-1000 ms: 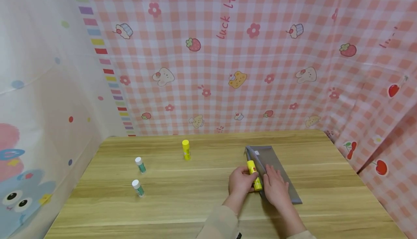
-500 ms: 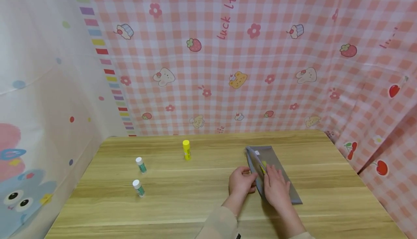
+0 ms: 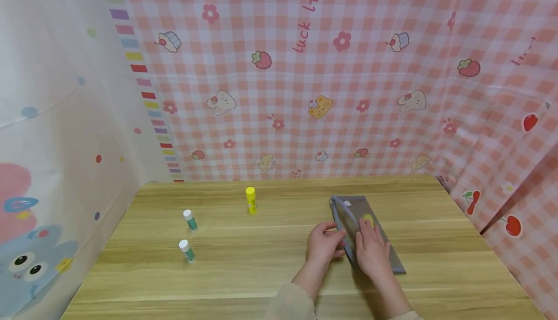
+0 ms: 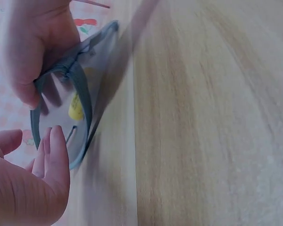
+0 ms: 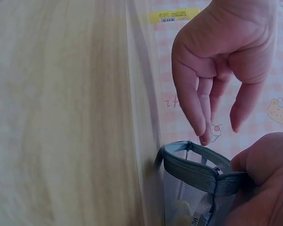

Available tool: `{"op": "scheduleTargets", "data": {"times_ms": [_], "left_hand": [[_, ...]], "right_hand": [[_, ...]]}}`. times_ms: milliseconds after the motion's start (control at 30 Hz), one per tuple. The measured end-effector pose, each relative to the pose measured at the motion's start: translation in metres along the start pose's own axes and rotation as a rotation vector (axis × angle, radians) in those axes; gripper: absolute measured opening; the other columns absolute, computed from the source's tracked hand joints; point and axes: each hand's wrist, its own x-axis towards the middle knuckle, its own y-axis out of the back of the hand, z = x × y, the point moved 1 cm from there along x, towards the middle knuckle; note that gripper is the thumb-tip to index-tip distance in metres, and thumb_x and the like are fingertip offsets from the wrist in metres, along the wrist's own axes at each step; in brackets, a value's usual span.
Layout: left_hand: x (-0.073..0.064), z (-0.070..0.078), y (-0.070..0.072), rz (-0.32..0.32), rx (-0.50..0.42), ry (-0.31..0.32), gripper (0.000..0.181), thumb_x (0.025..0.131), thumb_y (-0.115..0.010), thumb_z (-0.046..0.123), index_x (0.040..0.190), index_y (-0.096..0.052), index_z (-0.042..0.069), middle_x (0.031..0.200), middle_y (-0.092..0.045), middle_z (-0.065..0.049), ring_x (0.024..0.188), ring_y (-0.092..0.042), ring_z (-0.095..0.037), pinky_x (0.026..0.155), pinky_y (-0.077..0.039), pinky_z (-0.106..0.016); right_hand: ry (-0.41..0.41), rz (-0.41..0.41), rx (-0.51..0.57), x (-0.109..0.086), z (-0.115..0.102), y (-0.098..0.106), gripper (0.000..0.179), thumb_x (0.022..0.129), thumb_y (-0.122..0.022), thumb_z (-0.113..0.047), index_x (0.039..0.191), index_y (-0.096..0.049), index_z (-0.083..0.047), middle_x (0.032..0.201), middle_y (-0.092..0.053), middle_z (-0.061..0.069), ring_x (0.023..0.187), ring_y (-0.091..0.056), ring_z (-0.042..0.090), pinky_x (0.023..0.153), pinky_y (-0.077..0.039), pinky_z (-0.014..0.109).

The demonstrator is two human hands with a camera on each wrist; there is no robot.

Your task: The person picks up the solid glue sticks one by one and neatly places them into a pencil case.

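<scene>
A grey mesh zipper pouch (image 3: pixel 348 220) lies at a slant on the table, its dark-edged mouth spread apart. Inside it, a yellow glue stick (image 4: pixel 76 107) shows through the mesh, partly covered by my right hand in the head view. My right hand (image 3: pixel 373 250) lies over the pouch and holds its upper rim near the zip end, thumb at the edge. My left hand (image 3: pixel 324 245) is beside the mouth, holding nothing; in the left wrist view its fingers (image 4: pixel 58 150) are extended toward the opening.
Another yellow glue stick (image 3: pixel 251 201) stands upright toward the back of the wooden table (image 3: pixel 244 276). On the left are two green glue sticks with white caps, a rear one (image 3: pixel 190 220) and a front one (image 3: pixel 186 251). A checked cloth (image 3: pixel 283 83) hangs behind the table.
The yellow glue stick has gone from my left hand through the mouth into the pouch and slid deeper, away to the right. My left hand has let go; my right hand stays on the pouch.
</scene>
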Motion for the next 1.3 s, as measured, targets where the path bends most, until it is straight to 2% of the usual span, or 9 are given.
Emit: {"op": "scheduleTargets", "data": {"times_ms": [200,367,533,700,900,1033,1300], "left_hand": [[-0.002,0.002,0.006,-0.043,-0.054,0.008,0.04,0.083,-0.073,0.004,0.12,-0.061,-0.008,0.081,-0.07,-0.006,0.067,-0.068,-0.017,0.057,-0.06,-0.03],[0.001,0.007,0.015,-0.036,-0.067,0.008,0.041,0.084,-0.073,0.005,0.121,-0.061,-0.007,0.082,-0.07,-0.004,0.068,-0.068,-0.015,0.057,-0.059,-0.027],[0.004,0.015,0.026,-0.01,-0.059,-0.048,0.045,0.084,-0.074,0.004,0.124,-0.059,-0.008,0.083,-0.07,-0.004,0.067,-0.065,-0.013,0.059,-0.058,-0.028],[0.008,0.021,0.04,0.051,-0.027,-0.131,0.044,0.083,-0.074,0.003,0.123,-0.059,-0.009,0.084,-0.07,-0.005,0.067,-0.062,-0.01,0.058,-0.053,-0.024],[0.014,0.027,0.06,0.17,0.089,-0.208,0.045,0.081,-0.077,0.008,0.121,-0.062,-0.006,0.087,-0.07,-0.007,0.067,-0.061,-0.01,0.058,-0.051,-0.023],[0.017,0.031,0.074,0.223,0.143,-0.227,0.045,0.082,-0.077,0.011,0.122,-0.063,-0.005,0.091,-0.07,-0.009,0.074,-0.062,-0.013,0.062,-0.05,-0.024],[0.021,0.04,0.101,0.301,0.156,-0.236,0.044,0.083,-0.077,0.01,0.123,-0.062,-0.004,0.093,-0.071,-0.011,0.082,-0.065,-0.021,0.065,-0.051,-0.023]], "right_hand": [[-0.001,-0.004,0.001,0.0,-0.001,0.001,0.047,0.105,-0.035,-0.012,0.146,-0.035,0.011,0.151,-0.026,0.035,0.14,-0.017,0.055,0.104,-0.008,0.08],[-0.002,-0.002,-0.001,0.0,-0.001,0.0,0.048,0.104,-0.035,-0.012,0.146,-0.035,0.011,0.151,-0.026,0.034,0.14,-0.018,0.055,0.104,-0.008,0.08],[-0.005,-0.012,0.01,0.0,-0.001,0.001,0.048,0.105,-0.034,-0.012,0.147,-0.033,0.01,0.152,-0.024,0.035,0.141,-0.016,0.054,0.105,-0.007,0.079],[-0.006,-0.019,0.016,-0.001,0.0,0.001,0.048,0.105,-0.033,-0.012,0.148,-0.032,0.01,0.152,-0.023,0.034,0.141,-0.015,0.054,0.105,-0.005,0.079],[-0.004,-0.016,0.021,-0.001,-0.001,0.0,0.048,0.105,-0.034,-0.012,0.148,-0.032,0.01,0.153,-0.024,0.034,0.141,-0.015,0.054,0.105,-0.006,0.079],[-0.006,-0.02,0.022,-0.001,-0.001,0.0,0.048,0.105,-0.034,-0.013,0.148,-0.032,0.009,0.153,-0.023,0.033,0.141,-0.015,0.054,0.106,-0.005,0.079],[-0.011,-0.026,0.022,-0.001,0.0,0.0,0.048,0.105,-0.034,-0.013,0.148,-0.032,0.009,0.153,-0.022,0.034,0.141,-0.014,0.055,0.106,-0.005,0.079]]}}
